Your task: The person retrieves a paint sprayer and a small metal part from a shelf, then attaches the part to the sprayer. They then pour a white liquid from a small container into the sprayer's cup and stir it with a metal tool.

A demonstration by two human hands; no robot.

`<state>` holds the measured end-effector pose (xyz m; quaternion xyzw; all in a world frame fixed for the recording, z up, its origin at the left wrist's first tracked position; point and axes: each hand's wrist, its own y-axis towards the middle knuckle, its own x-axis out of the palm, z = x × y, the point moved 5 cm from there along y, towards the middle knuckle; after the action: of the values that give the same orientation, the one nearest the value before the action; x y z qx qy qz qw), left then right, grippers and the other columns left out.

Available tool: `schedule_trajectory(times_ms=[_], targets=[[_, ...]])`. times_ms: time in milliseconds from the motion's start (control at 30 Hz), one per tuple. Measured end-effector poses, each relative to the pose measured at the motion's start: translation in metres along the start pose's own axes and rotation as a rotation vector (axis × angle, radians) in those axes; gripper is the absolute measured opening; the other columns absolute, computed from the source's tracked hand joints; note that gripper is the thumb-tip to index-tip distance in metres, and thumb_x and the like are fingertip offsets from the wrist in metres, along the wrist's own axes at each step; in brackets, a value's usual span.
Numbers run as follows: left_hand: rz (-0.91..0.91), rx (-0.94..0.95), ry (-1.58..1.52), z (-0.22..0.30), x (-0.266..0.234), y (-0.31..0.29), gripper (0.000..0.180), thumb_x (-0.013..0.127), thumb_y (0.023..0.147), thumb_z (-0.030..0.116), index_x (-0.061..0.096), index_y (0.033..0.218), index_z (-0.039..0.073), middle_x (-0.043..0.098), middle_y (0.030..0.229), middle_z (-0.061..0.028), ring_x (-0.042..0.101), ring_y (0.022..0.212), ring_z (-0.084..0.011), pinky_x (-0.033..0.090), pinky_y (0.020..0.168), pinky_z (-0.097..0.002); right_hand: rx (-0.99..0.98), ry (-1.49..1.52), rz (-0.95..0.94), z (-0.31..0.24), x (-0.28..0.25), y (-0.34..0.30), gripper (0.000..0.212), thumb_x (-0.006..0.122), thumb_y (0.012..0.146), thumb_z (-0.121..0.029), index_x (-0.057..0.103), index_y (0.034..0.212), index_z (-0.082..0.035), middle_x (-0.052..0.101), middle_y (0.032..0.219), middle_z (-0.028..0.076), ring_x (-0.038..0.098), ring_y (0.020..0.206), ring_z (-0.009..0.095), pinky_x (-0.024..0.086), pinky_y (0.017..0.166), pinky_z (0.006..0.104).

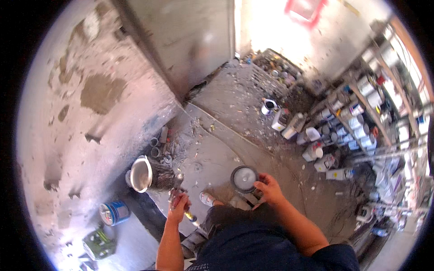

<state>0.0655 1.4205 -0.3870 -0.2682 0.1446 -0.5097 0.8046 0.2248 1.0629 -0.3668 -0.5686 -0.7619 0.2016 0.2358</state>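
My left hand (pixel 179 203) is wrapped round the handle of what looks like a spray gun (pixel 177 183), with a yellow-and-black fitting below the grip. Beside the gun's body is a wide silver-rimmed cup (pixel 143 174), tilted with its pale inside showing; its outer side is dark and rough. My right hand (pixel 270 187) grips the edge of a round black-rimmed lid (pixel 244 179) with a grey, disc-like face and a small knob-like centre. Cup and lid are apart, one on each side of my body.
A blue paint tin (pixel 114 213) and a green object (pixel 98 244) are at lower left. Along the right, shelves (pixel 361 113) carry many cans and bottles. A crate of debris (pixel 275 67) stands by the far wall. A hose (pixel 226 128) crosses the dirty floor.
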Motion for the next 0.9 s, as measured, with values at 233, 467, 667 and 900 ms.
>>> schedule_trajectory(times_ms=[233,467,667,900], targets=[[-0.732,0.233,-0.126,0.116,0.237,-0.028,0.033,0.059,0.088,0.024,0.050,0.060,0.007,0.048,0.057,-0.0060,0.047,0.052,-0.0180,0.040,0.054,-0.0339,-0.088,0.101,0.179,-0.006,-0.188,-0.066,0.044,0.065,0.084,-0.011,0.049,0.123,0.004,0.061,0.103,0.010,0.059,0.086,0.017,0.050,0.073,0.0308],[-1.101,0.141,-0.195,0.148,0.381,-0.047,0.030,0.060,0.083,0.017,0.058,0.110,0.005,0.043,0.049,-0.0008,0.039,0.041,-0.0148,0.039,0.048,-0.0329,-0.199,0.284,0.199,-0.053,-0.278,-0.091,0.040,0.064,0.083,-0.013,0.053,0.118,0.000,0.060,0.098,0.006,0.057,0.087,0.015,0.047,0.075,0.0299],[-1.372,0.120,-0.226,0.150,0.474,-0.013,0.067,0.050,0.076,0.009,0.036,0.141,0.018,0.038,0.041,0.0009,0.036,0.034,-0.0154,0.038,0.044,-0.0323,-0.244,0.281,0.153,-0.083,-0.334,-0.075,0.044,0.068,0.081,-0.015,0.053,0.120,-0.001,0.060,0.100,0.004,0.056,0.090,0.014,0.046,0.080,0.0294],[-1.256,0.053,-0.149,0.130,0.564,0.058,0.018,0.060,0.082,0.023,0.050,0.077,0.008,0.054,0.060,-0.0070,0.051,0.057,-0.0232,0.042,0.058,-0.0351,-0.190,0.181,-0.029,-0.145,-0.393,-0.040,0.045,0.070,0.081,-0.014,0.052,0.121,-0.003,0.060,0.103,0.004,0.056,0.091,0.011,0.046,0.079,0.0275]])
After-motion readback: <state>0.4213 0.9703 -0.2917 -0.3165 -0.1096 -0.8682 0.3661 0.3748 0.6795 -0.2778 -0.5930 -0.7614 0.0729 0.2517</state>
